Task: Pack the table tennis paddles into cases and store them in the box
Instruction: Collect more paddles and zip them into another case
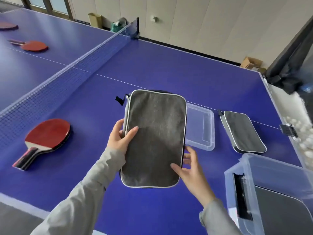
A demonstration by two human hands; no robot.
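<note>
I hold a dark grey paddle case [154, 138] with white piping above the blue table. My left hand [121, 138] grips its left edge, thumb on the front. My right hand [191, 168] holds its lower right corner, thumb on the front and fingers behind. A black zipper loop sticks out at the case's top left. A stack of red paddles [49, 134] lies to the left by the net. A second grey case [243, 131] lies flat at the right. The clear storage box [274, 170] stands at the bottom right with a dark case inside.
A clear box lid [201, 128] lies on the table behind the held case. Across the net [71, 72] lie two more red paddles [34, 45]. White balls [306, 133] fill a trough beyond the table's right edge. Cardboard boxes stand along the far wall.
</note>
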